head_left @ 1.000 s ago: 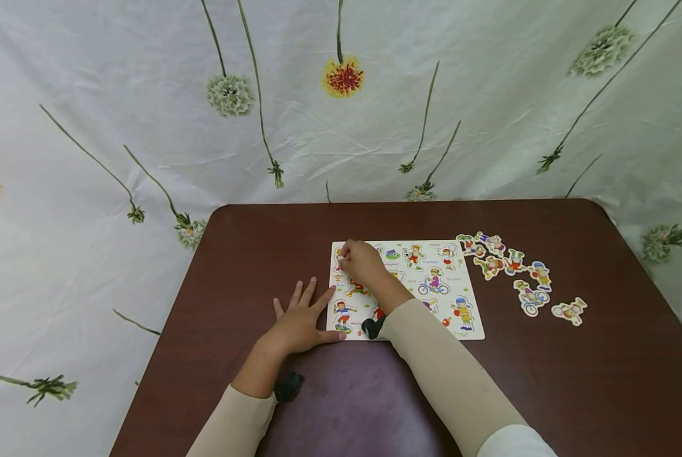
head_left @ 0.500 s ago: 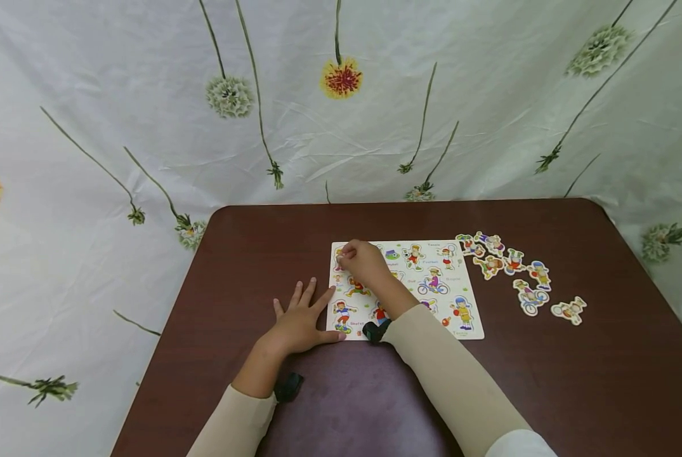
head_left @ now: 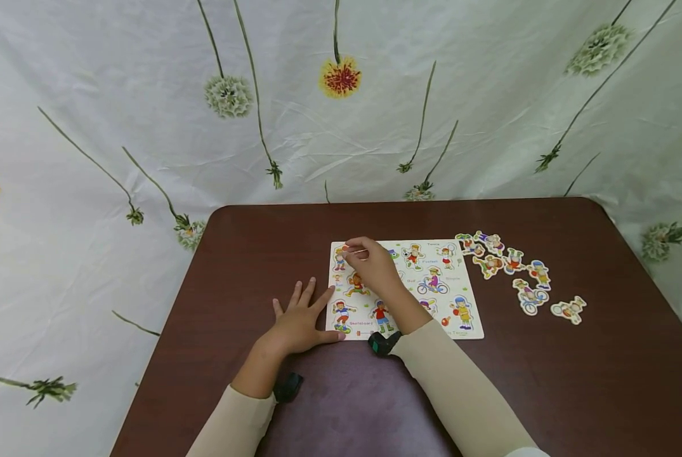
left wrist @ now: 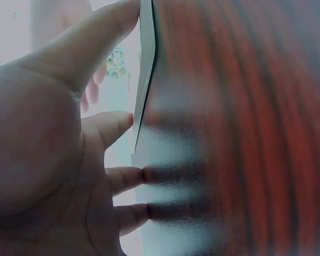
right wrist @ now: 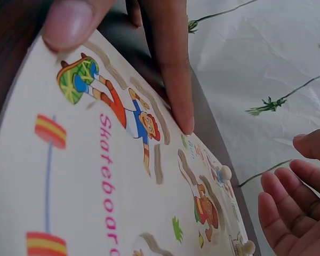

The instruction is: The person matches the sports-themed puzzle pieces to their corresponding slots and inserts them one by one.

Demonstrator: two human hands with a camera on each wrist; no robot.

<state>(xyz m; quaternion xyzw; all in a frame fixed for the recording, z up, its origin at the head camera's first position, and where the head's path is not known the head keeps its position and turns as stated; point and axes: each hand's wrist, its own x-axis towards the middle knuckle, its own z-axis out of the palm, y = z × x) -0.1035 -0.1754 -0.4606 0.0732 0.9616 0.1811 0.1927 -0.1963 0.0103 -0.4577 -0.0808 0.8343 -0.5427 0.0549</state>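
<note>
A white wooden puzzle board point(head_left: 400, 324) with printed sports figures lies on the table. My left hand point(head_left: 297, 324) is spread at its left side, thumb and index fingertip against the board's edge point(left wrist: 145, 69). In the right wrist view, that thumb point(right wrist: 69, 24) and index finger point(right wrist: 173, 69) sit by the skateboard figure point(right wrist: 133, 120). My right hand point(head_left: 375, 270) hovers over the board's top left, thumb and index finger apart, holding nothing. Just beside its fingertips is the top-left figure piece point(head_left: 339, 259). A round knob point(right wrist: 224, 173) stands up from the board near the right hand's fingers point(right wrist: 301, 202).
Several loose cut-out figure pieces point(head_left: 489, 266) lie right of the board, with a cyclist piece point(head_left: 530, 297) and another piece point(head_left: 570, 311) nearer. The dark wooden table point(head_left: 272, 235) meets a flower-print cloth point(head_left: 375, 139) behind it. Each wrist wears a small black camera point(head_left: 288, 387).
My right hand, earlier with its fingertips together at the top-left figure, has drawn back slightly to the right and its fingers have parted. The left hand stays where it was.
</note>
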